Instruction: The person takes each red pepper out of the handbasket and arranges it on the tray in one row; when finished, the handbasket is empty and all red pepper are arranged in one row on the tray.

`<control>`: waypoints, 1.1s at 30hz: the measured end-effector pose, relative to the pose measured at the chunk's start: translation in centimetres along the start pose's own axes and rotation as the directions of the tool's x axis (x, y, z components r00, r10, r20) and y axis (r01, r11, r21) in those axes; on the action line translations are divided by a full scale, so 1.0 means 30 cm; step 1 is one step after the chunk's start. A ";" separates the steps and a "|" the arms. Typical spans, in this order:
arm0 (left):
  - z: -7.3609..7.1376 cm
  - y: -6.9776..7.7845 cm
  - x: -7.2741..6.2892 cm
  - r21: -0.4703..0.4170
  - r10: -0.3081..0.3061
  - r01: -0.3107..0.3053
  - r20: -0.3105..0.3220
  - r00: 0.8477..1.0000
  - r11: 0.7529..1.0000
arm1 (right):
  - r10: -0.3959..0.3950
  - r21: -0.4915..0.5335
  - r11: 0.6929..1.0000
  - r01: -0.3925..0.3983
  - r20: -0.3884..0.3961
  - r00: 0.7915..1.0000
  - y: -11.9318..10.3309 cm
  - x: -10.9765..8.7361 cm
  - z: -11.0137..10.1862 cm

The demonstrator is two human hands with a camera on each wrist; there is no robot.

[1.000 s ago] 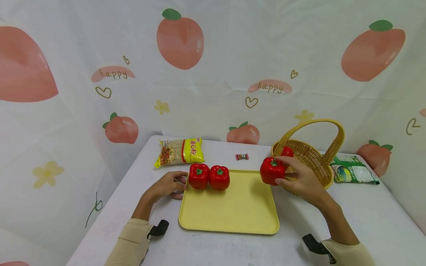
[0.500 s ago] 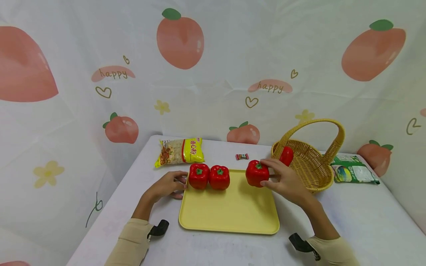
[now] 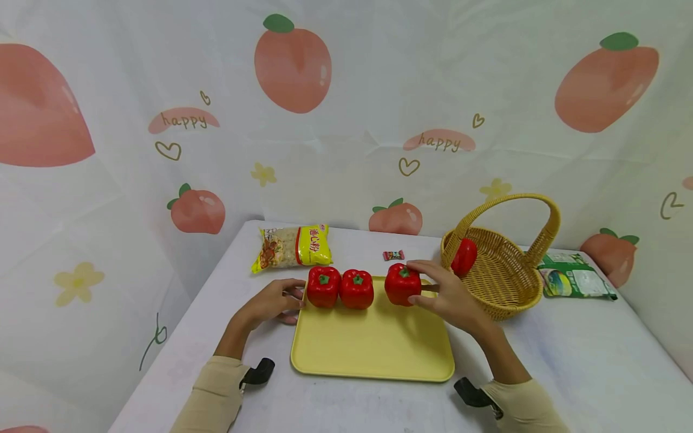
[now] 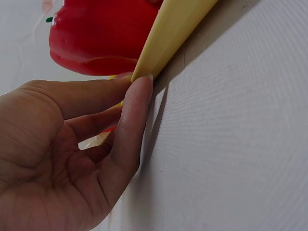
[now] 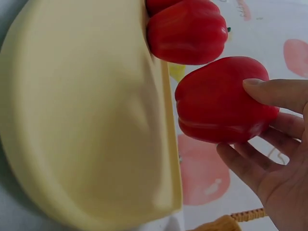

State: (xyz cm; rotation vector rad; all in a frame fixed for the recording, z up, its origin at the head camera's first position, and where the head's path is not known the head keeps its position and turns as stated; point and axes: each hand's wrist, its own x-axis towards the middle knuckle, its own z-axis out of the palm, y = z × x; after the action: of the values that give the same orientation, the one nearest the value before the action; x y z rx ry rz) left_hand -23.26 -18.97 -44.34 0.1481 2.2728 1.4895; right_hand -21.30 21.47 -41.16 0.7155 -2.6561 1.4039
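Note:
My right hand (image 3: 449, 297) grips a red bell pepper (image 3: 402, 284) between thumb and fingers over the right back part of a yellow tray (image 3: 373, 355). In the right wrist view this held bell pepper (image 5: 224, 101) appears raised off the tray. Two more red bell peppers, one at the corner (image 3: 323, 287) and one beside it (image 3: 356, 289), stand side by side at the tray's back left. At the tray's left edge my left hand (image 3: 273, 304) pinches the rim, seen closely in the left wrist view, where a bell pepper (image 4: 101, 36) sits just beyond the fingertips.
A yellow wicker basket (image 3: 500, 300) with a tall handle stands right of the tray, a red pepper (image 3: 464, 257) inside. Behind the tray lie a pasta bag (image 3: 292, 246) and a small wrapped candy (image 3: 393, 255). A green packet (image 3: 576, 276) lies beyond the basket.
My right hand has carried the bell pepper leftward from beside the basket to over the tray, closer to the two standing bell peppers. The left hand has stayed at the tray's rim.

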 end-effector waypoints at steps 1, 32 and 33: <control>0.000 0.000 0.000 0.001 0.000 0.000 0.000 1.000 1.000 | 0.003 0.010 1.000 -0.003 0.005 1.000 0.000 0.003 0.004; -0.004 -0.011 0.011 0.002 -0.017 0.017 -0.020 1.000 1.000 | 0.029 0.114 0.993 -0.037 0.069 0.997 0.017 0.017 0.059; -0.004 -0.013 0.011 0.000 -0.019 0.019 -0.021 1.000 1.000 | 0.026 0.112 0.993 -0.033 0.069 0.997 0.017 0.017 0.059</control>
State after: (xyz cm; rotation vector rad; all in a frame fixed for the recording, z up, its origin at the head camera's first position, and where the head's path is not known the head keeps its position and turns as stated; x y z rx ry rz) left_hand -23.57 -19.12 -44.74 0.1112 2.2849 1.4875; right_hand -21.67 20.10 -42.45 0.7499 -2.6657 1.5768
